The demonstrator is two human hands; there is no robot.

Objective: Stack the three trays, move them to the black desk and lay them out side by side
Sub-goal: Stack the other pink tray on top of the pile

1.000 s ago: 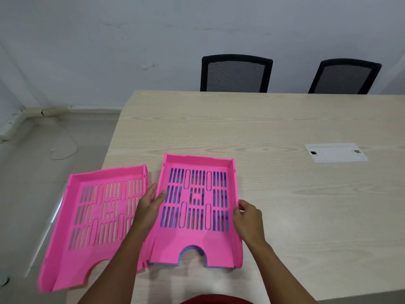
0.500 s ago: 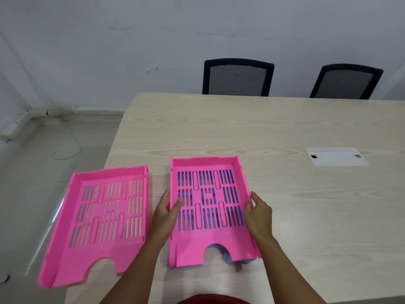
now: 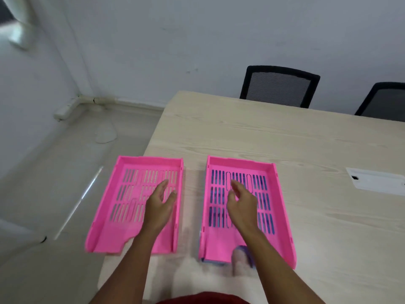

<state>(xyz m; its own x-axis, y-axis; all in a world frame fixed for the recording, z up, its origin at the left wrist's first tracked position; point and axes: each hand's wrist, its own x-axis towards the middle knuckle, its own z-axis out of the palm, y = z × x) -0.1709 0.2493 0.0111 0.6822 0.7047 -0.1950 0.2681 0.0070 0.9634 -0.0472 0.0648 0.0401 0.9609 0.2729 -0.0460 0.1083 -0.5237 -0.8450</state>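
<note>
Two pink slotted trays lie on the light wood table point(image 3: 285, 137). The right pink tray point(image 3: 278, 213) sits on top of a blue tray point(image 3: 247, 252), whose colour shows through the slots and at the front notch. The left pink tray point(image 3: 122, 200) lies apart from them and hangs over the table's left edge. My left hand point(image 3: 158, 205) hovers open over the right half of the left tray. Over the middle of the right tray my right hand point(image 3: 241, 200) is spread open. Neither hand grips anything.
A white cable cover plate point(image 3: 377, 181) is set into the table at the right. Two black mesh chairs point(image 3: 279, 85) point(image 3: 383, 102) stand at the table's far side. Pale floor point(image 3: 43, 172) and a wall lie to the left.
Both hands have let go of the right tray's sides and shifted left: the left hand is now over the left tray, the right hand over the stacked one. The view has swung left.
</note>
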